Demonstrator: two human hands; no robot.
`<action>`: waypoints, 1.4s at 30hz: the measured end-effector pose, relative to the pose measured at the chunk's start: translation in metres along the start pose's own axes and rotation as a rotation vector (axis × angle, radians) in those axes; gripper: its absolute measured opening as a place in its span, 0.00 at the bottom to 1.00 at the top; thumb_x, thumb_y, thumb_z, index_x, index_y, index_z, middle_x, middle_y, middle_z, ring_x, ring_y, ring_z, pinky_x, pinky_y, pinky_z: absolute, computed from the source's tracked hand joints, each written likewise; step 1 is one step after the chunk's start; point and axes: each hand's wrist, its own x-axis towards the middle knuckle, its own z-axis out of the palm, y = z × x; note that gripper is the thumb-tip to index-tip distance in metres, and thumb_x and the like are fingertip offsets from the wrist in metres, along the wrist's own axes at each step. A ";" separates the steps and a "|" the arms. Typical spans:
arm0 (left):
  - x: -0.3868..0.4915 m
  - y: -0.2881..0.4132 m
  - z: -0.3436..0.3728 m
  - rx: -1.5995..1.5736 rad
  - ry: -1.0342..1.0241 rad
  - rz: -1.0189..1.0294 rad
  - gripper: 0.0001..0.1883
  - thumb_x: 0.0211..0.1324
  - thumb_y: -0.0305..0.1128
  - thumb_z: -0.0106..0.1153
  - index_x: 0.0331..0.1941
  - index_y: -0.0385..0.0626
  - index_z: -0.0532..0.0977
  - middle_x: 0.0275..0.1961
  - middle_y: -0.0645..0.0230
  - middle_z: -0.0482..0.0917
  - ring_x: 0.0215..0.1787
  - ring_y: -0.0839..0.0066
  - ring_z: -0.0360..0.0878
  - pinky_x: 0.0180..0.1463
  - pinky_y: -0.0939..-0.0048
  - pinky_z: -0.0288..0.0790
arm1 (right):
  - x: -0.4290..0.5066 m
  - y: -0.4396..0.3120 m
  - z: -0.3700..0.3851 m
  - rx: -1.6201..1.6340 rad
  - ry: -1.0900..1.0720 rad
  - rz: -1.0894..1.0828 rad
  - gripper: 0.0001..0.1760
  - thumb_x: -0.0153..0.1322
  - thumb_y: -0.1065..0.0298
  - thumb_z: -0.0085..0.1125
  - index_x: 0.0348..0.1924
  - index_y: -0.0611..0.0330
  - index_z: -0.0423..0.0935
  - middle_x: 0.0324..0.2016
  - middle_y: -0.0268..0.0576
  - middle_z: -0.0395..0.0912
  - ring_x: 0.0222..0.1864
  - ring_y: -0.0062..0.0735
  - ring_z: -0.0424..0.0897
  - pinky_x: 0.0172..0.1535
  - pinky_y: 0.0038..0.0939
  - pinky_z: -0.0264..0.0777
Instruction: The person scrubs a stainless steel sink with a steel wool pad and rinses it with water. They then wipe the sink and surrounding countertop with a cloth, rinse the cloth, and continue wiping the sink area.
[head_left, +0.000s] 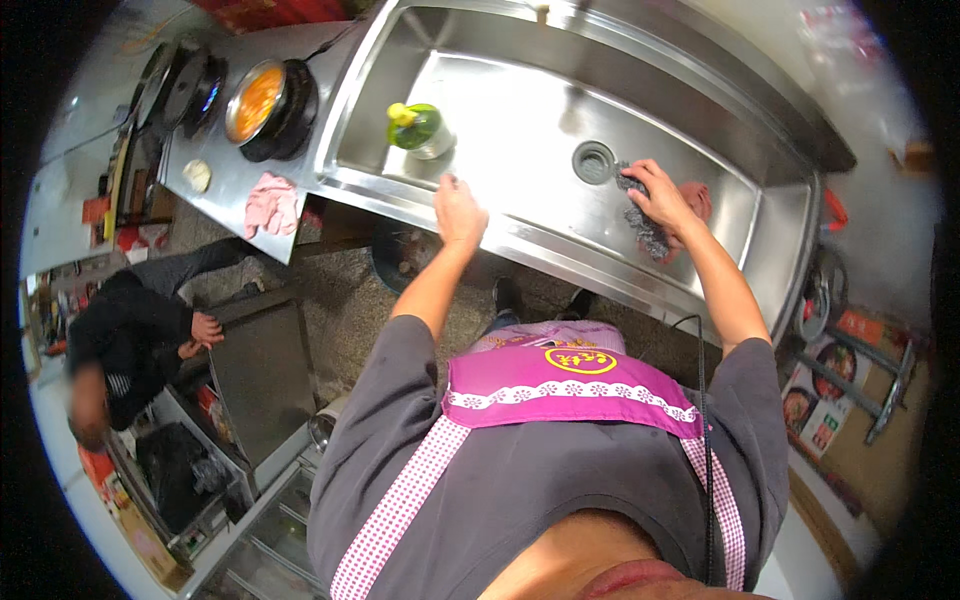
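A long stainless steel sink (517, 202) lies before me. In its right half, my right hand (664, 196) has thumb and fingertips on a dark grey wire scourer (625, 177) beside the round drain (593, 162). More of the grey scouring material (646, 231) shows beneath the palm. A reddish-pink cloth (697, 199) lies partly hidden behind that hand. Above the sink's front edge is my left hand (460, 216), its fingers bent and slightly blurred; whether it holds anything is unclear. Just beyond it stands a green bottle (421, 130) with a yellow cap, inside the sink.
On the left counter sit a metal pot of orange-red food (259, 103), a pink cloth (271, 204) and a small pale round item (197, 175). Another person (135, 322) bends at the left, hands at a grey cabinet door (262, 375). A dark tub (405, 255) stands under the sink.
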 end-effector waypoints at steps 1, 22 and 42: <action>-0.002 0.000 0.001 -0.046 -0.028 -0.055 0.08 0.50 0.28 0.54 0.30 0.35 0.76 0.47 0.51 0.73 0.47 0.50 0.73 0.53 0.52 0.68 | 0.016 -0.003 0.007 -0.029 -0.058 -0.006 0.18 0.65 0.73 0.64 0.49 0.53 0.78 0.48 0.49 0.73 0.51 0.52 0.74 0.55 0.44 0.71; 0.001 0.014 -0.005 -0.080 -0.095 0.042 0.08 0.49 0.29 0.56 0.33 0.36 0.75 0.53 0.48 0.71 0.53 0.48 0.71 0.57 0.51 0.66 | -0.120 0.219 0.042 -0.313 0.116 1.343 0.24 0.66 0.53 0.63 0.49 0.62 0.81 0.45 0.59 0.81 0.47 0.53 0.82 0.48 0.41 0.79; 0.001 0.019 -0.013 0.113 -0.098 0.046 0.10 0.54 0.29 0.50 0.35 0.33 0.75 0.50 0.49 0.71 0.49 0.47 0.74 0.53 0.53 0.69 | -0.205 0.148 -0.122 1.136 0.893 0.714 0.16 0.74 0.61 0.53 0.54 0.54 0.71 0.38 0.37 0.78 0.31 0.25 0.77 0.24 0.26 0.66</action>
